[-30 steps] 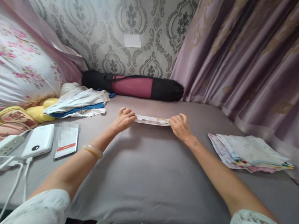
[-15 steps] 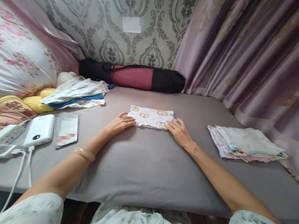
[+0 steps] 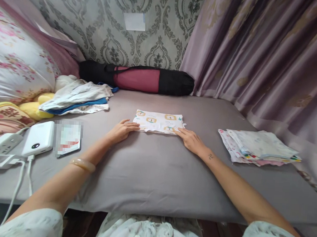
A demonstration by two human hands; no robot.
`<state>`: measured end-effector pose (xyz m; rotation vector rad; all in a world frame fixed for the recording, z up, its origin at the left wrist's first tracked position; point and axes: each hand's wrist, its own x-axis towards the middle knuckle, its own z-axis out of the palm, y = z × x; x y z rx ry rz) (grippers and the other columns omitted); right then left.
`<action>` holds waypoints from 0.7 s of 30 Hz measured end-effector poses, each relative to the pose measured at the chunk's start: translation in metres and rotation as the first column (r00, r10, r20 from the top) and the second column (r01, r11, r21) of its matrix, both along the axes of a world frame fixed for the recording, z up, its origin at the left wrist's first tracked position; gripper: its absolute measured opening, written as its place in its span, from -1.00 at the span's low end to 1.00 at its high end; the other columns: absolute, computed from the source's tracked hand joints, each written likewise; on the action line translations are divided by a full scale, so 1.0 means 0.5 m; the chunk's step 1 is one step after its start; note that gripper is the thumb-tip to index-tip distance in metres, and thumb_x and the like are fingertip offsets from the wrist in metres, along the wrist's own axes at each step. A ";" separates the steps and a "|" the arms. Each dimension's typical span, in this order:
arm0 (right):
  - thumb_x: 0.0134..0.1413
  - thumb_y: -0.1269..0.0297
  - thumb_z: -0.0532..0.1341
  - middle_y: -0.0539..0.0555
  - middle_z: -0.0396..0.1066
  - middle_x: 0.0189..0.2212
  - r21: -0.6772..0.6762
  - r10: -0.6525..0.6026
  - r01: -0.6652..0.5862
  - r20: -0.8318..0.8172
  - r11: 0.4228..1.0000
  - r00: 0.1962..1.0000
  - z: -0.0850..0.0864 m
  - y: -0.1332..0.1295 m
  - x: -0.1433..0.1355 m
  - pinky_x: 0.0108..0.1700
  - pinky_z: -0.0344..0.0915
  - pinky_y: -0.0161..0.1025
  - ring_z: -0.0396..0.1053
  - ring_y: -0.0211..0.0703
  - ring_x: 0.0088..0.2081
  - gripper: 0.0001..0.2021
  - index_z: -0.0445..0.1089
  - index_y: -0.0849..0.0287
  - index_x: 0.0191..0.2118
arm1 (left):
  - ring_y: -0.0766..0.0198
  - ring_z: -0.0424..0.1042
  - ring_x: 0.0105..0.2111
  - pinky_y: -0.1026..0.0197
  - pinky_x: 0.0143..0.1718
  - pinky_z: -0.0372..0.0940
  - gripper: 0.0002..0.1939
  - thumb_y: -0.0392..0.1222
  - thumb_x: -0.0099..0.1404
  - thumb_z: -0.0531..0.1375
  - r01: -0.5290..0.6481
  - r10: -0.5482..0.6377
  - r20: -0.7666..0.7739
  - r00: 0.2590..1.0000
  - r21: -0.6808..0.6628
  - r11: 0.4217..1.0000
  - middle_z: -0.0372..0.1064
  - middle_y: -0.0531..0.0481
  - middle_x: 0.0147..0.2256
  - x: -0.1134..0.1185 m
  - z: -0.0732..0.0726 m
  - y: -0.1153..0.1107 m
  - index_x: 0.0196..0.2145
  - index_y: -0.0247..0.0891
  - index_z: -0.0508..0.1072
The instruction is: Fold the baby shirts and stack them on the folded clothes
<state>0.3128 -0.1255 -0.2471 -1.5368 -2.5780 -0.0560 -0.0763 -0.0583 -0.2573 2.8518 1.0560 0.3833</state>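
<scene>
A white cloth with a tan and green animal print lies folded into a flat rectangle on the grey bed sheet. My left hand rests at its near left corner, fingers stretched out and their tips touching the edge. At the near right corner, my right hand lies with extended fingers on the fabric. Neither hand grips the cloth. A small tag sticks out from its right side.
To the right is a stack of folded cloths. On the left lie a heap of crumpled clothes, a white power bank, a pixelated flat object and a power strip. A black and maroon long bag lies along the wall.
My left hand has slid slightly outward, off most of the cloth's left corner. My right fingers have flattened and straightened. The whole view has shifted a little.
</scene>
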 end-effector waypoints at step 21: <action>0.30 0.25 -0.17 0.16 -0.09 0.37 -0.221 -0.242 0.230 -0.031 0.948 0.970 0.005 0.180 -0.224 0.35 -0.31 0.09 -0.21 -0.01 0.38 -0.44 -0.01 0.28 0.36 | 0.00 -0.01 0.32 -0.24 0.28 -0.13 -0.52 -0.15 0.45 -0.17 -0.351 0.343 -0.123 0.931 -0.049 0.935 0.09 -0.18 0.29 0.272 -0.002 0.086 0.25 -0.26 0.17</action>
